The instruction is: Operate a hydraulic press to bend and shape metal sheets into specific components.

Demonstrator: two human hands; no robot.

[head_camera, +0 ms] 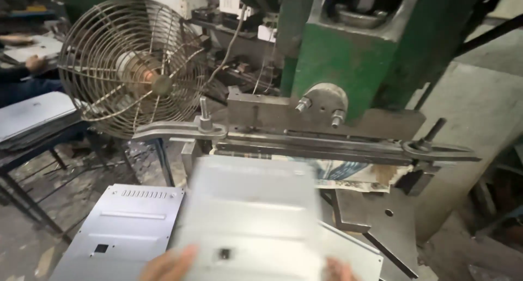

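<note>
- Holding a pale grey metal sheet [248, 215] in front of us, we have it in both hands at its near edge, and it shows blurred in the head view.
- Our left hand [170, 264] clasps the sheet at its near left corner, fingers laid on top of the metal beside a small dark square cut-out.
- Our right hand [340, 271] grips the near right corner; only the fingertips show at the bottom of the view, pressed on the sheet.
- That sheet's far edge sits just short of the dark steel die bar [316, 145] running across the green press [348, 57], and we cannot tell whether it touches.
- Under it lies a stack of like panels [122, 226], the top one showing a row of slots along its far edge and a small square hole near its middle.
- Off the panels' right edge we see the bare steel press bed [381, 215] with a single round hole.
- Beyond the stack's far left corner stands a wire-caged fan [133, 68], close beside the press.
- At the far left, another person's hand [35, 63] rests by more grey sheets [32, 112] piled on a dark-framed table [27, 156].
</note>
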